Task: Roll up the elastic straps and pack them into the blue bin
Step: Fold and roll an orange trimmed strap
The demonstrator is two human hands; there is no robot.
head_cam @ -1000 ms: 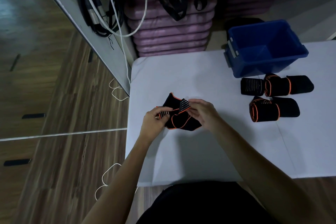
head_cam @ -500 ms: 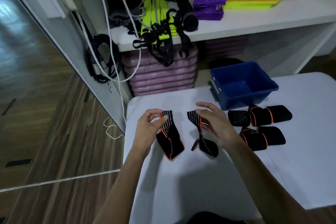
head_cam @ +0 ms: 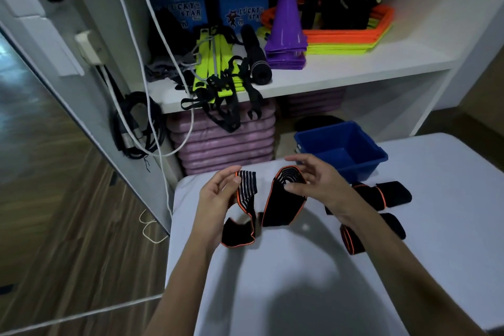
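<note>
Above the table [head_cam: 300, 294], the left hand [head_cam: 215, 196] pinches the elastic strap's [head_cam: 281, 204] striped end; the right hand [head_cam: 313, 180] pinches its other end. The strap hangs downward between them, near the blue bin [head_cam: 362, 161].

Two bare forearms enter from the bottom edge of the view. No sleeves, gloves, watch, rings or bands are visible on either arm. The left hand [head_cam: 218, 194] and right hand [head_cam: 313, 180] are bare, with short, unpainted nails on the fingers [head_cam: 236, 179]. No clothing is visible in the frame.
</note>
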